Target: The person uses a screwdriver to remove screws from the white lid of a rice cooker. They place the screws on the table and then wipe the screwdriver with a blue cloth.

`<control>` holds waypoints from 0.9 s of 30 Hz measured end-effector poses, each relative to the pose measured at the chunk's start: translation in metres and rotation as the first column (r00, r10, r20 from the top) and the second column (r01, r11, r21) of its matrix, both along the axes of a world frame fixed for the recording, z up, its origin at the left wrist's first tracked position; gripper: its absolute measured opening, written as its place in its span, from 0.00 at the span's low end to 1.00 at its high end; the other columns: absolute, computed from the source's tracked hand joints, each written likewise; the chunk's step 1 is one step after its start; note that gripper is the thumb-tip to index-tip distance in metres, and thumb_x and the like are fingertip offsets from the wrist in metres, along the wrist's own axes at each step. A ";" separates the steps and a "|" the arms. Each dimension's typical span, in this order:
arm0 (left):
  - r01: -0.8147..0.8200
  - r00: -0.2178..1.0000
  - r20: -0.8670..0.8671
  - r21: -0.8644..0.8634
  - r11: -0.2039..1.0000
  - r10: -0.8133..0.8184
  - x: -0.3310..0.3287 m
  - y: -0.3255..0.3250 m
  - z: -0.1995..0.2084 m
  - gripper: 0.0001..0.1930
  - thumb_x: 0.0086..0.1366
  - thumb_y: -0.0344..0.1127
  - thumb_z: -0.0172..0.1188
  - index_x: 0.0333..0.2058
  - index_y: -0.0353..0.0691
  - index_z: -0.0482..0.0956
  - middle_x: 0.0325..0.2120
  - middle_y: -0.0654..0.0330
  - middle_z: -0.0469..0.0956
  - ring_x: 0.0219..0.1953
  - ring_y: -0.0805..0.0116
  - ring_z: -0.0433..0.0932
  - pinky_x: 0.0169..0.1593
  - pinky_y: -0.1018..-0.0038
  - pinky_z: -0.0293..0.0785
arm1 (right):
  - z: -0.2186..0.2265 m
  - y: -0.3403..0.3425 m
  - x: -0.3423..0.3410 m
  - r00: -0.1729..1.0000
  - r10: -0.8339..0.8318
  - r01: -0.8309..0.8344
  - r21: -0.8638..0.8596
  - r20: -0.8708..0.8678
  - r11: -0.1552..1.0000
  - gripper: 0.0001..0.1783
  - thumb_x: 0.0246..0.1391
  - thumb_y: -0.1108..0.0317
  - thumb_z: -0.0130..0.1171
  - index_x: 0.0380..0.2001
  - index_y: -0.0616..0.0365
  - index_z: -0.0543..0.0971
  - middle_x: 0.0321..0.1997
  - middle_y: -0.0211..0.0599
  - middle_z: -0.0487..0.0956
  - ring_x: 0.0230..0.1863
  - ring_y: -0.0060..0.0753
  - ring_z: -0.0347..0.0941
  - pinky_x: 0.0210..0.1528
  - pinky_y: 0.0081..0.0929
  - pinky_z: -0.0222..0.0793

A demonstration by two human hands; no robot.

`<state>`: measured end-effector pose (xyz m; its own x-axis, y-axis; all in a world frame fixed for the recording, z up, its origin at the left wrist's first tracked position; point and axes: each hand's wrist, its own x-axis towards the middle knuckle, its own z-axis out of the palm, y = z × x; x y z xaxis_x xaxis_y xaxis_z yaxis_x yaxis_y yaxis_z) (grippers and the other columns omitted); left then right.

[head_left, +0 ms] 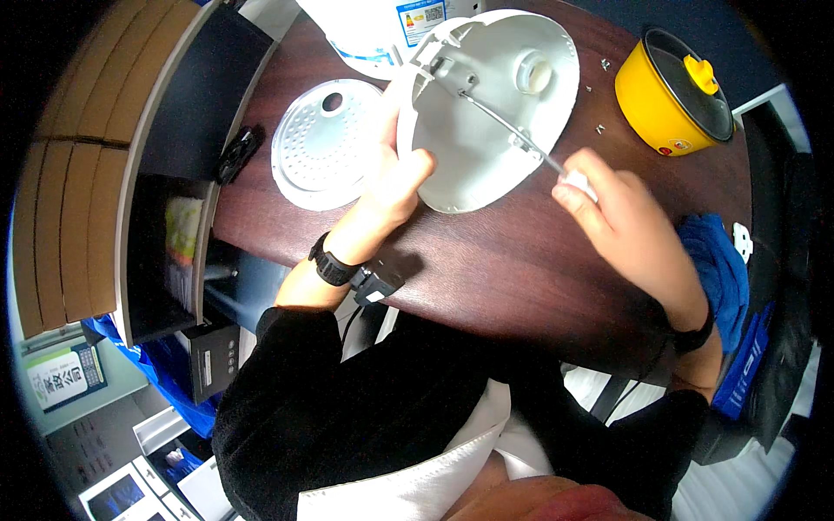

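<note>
My left hand (395, 181) grips the left edge of a white oval plastic housing (460, 178), hollow side up, thumb folded over the rim. In its inner wall are a round white collar and small screw posts. My right hand (615, 208) is closed around the pale handle of a screwdriver (499, 118). Its long metal shaft slants up-left into the housing, with the tip at a small post near the far-left inside; whether a screw sits there is too small to tell. Just left of the housing lies a round translucent perforated plate (304, 143), partly behind my left hand.
Behind the housing stands a white appliance body (360, 39) with a label. Several small screws (600, 128) lie on the dark wooden table (521, 260). A yellow pot (643, 100) with a dark lid is at far right, a blue cloth (721, 269) nearer. Black cable (236, 156) sits left.
</note>
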<state>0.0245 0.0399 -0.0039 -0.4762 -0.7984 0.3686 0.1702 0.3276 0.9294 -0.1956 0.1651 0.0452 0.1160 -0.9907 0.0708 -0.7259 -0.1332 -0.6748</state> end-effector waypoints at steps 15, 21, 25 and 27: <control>-0.110 0.993 0.031 -0.139 0.984 0.116 0.000 -0.001 -0.010 0.36 0.41 0.29 0.49 0.55 0.26 0.63 0.50 0.49 0.69 0.53 0.60 0.66 0.58 0.70 0.58 | -0.018 0.014 0.041 0.044 -0.441 -0.540 0.392 0.897 0.744 0.24 0.67 0.47 0.33 0.39 0.59 0.65 0.16 0.33 0.67 0.07 0.25 0.60 0.07 0.22 0.58; -0.092 0.991 0.078 -0.193 0.977 0.108 0.000 -0.004 -0.013 0.38 0.40 0.30 0.50 0.57 0.26 0.61 0.51 0.46 0.69 0.53 0.58 0.68 0.58 0.69 0.59 | -0.010 0.014 0.033 0.165 -0.429 -0.534 0.446 0.888 0.718 0.23 0.67 0.48 0.30 0.39 0.58 0.65 0.15 0.32 0.66 0.06 0.25 0.59 0.07 0.22 0.58; -0.101 0.989 0.092 -0.175 0.979 0.118 0.001 -0.001 -0.007 0.38 0.41 0.31 0.50 0.57 0.26 0.61 0.51 0.46 0.69 0.53 0.57 0.68 0.58 0.68 0.60 | -0.019 0.002 0.012 0.838 -0.006 -0.158 0.253 0.545 0.955 0.15 0.65 0.58 0.43 0.33 0.60 0.67 0.16 0.39 0.71 0.11 0.40 0.68 0.15 0.31 0.65; -0.104 0.989 0.084 -0.167 0.980 0.119 0.001 -0.001 -0.008 0.38 0.41 0.32 0.50 0.57 0.27 0.61 0.52 0.46 0.69 0.54 0.57 0.67 0.58 0.68 0.59 | -0.022 -0.001 0.008 1.000 -0.010 0.009 -0.099 -0.010 0.995 0.13 0.59 0.61 0.53 0.30 0.60 0.68 0.22 0.46 0.75 0.22 0.51 0.74 0.23 0.41 0.69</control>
<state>0.0255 0.0385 -0.0115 -0.4257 -0.7819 0.4553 0.0390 0.4869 0.8726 -0.1881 0.1639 0.0230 0.1077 -0.9800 0.1671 -0.7346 -0.1917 -0.6508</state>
